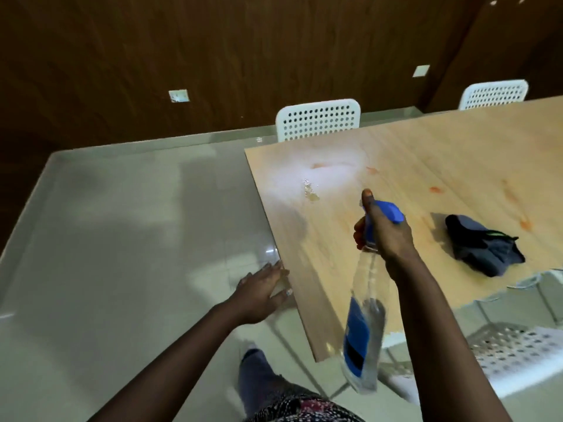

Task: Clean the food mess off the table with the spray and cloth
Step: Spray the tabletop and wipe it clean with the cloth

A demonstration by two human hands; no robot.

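Note:
My right hand [385,233] grips the blue trigger head of a clear spray bottle [364,324] with a blue label, held tilted over the light wooden table [335,269]. A white mist hangs over the table's far left corner, above a wet patch with crumbs [310,191]. Orange food smears [435,189] dot the tabletop further right. A dark grey cloth [484,243] with a green stripe lies bunched on the table to the right of the bottle. My left hand [262,295] rests with straight fingers against the table's left edge.
White perforated chairs stand at the far side [318,118] and far right [493,94], and another [515,348] is tucked under the near edge. A glossy tiled floor [122,239] spreads to the left. A dark wood wall runs behind.

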